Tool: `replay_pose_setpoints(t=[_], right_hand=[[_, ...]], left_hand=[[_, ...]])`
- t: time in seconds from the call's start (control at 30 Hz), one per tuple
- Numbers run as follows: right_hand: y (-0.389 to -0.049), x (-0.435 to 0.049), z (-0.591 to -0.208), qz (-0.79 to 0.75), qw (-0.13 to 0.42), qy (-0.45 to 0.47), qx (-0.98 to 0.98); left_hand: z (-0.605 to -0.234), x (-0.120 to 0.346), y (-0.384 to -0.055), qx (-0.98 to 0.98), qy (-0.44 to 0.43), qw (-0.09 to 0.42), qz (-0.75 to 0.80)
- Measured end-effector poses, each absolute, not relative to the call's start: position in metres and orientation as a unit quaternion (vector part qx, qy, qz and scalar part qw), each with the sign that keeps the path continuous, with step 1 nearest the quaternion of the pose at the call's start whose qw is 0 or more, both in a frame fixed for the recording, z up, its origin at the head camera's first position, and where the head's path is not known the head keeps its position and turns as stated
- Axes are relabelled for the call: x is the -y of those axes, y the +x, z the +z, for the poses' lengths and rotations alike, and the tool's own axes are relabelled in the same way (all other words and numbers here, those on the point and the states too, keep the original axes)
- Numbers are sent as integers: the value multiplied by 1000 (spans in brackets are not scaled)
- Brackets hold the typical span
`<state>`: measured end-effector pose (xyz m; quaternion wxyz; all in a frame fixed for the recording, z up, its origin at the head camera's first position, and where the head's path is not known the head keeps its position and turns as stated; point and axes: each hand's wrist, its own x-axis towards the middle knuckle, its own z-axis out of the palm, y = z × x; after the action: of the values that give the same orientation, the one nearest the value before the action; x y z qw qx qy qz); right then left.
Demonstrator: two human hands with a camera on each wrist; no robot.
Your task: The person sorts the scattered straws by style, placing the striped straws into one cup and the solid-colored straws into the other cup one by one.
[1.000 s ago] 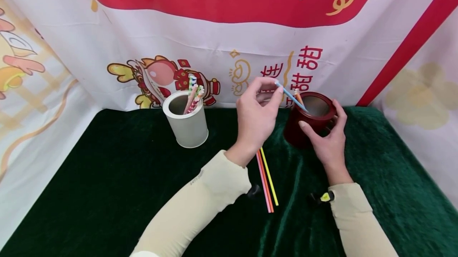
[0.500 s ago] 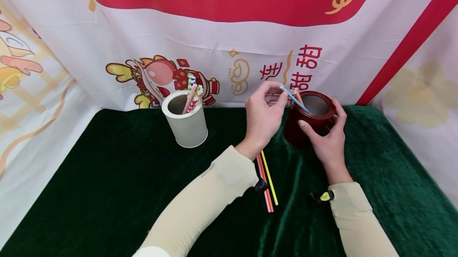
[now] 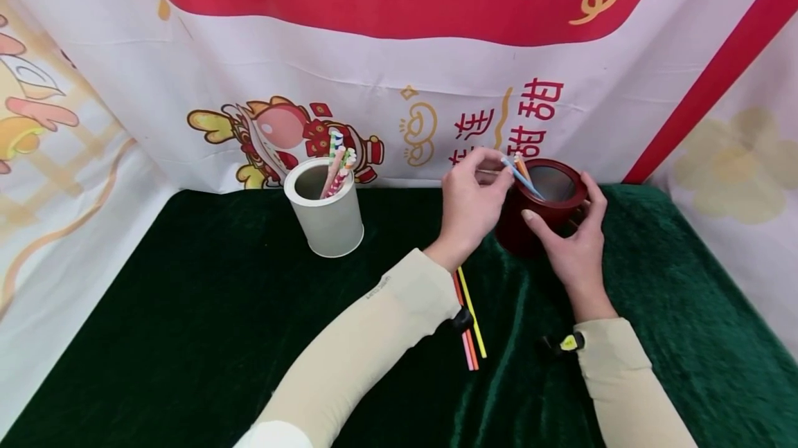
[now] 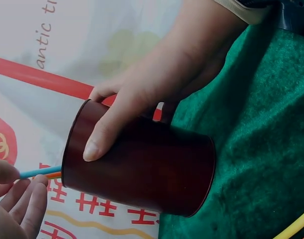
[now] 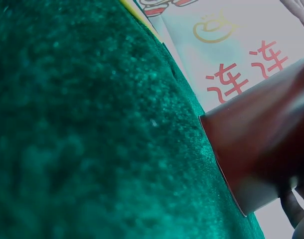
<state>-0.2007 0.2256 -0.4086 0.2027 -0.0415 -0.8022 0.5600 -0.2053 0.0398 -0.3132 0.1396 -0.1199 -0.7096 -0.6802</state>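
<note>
My left hand (image 3: 475, 199) pinches a light blue straw (image 3: 522, 178) between thumb and fingertips. The straw slants down over the rim of a dark red cup (image 3: 520, 232), its lower end inside. Orange straws (image 3: 521, 165) lean at the same side of that cup. Thumb and fingers of my right hand (image 3: 575, 254) grip the cup from the right. In the left wrist view, the right thumb lies along the cup's wall (image 4: 157, 169), and the blue straw (image 4: 40, 172) runs past the rim. Much of the cup's inside is hidden.
A white cup (image 3: 333, 226) holding several patterned straws (image 3: 338, 174) stands to the left. Orange (image 3: 467, 323), yellow (image 3: 474, 316) and pink straws (image 3: 467, 351) lie on the green cloth (image 3: 187, 337), partly under my left forearm. A printed backdrop (image 3: 374, 74) rises behind.
My left hand has moved right and slightly down, close to the dark red cup, and the blue straw has slid further into it. My right hand keeps its place on the cup.
</note>
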Motion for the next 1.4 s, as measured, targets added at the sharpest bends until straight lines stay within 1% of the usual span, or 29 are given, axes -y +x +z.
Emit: replay_pose_setpoints(t=[0.27, 0.57, 0.97, 1.07, 1.3, 1.4], right_hand=[[-202, -226, -410, 562, 201, -44, 801], [-203, -227, -410, 560, 202, -45, 802], [-203, -227, -410, 557, 204, -47, 803], [-202, -227, -410, 559, 205, -48, 802], [-203, -226, -410, 563, 199, -50, 801], [-203, -226, -410, 564, 197, -51, 801]], left_hand=[[-319, -44, -213, 729, -128, 145, -657], [-324, -49, -219, 687, -129, 108, -707], [-328, -54, -220, 716, -114, 91, -683], [-328, -57, -219, 719, -110, 97, -679], [-328, -59, -221, 751, -92, 139, -639], [-328, -59, -221, 754, -92, 139, -636]])
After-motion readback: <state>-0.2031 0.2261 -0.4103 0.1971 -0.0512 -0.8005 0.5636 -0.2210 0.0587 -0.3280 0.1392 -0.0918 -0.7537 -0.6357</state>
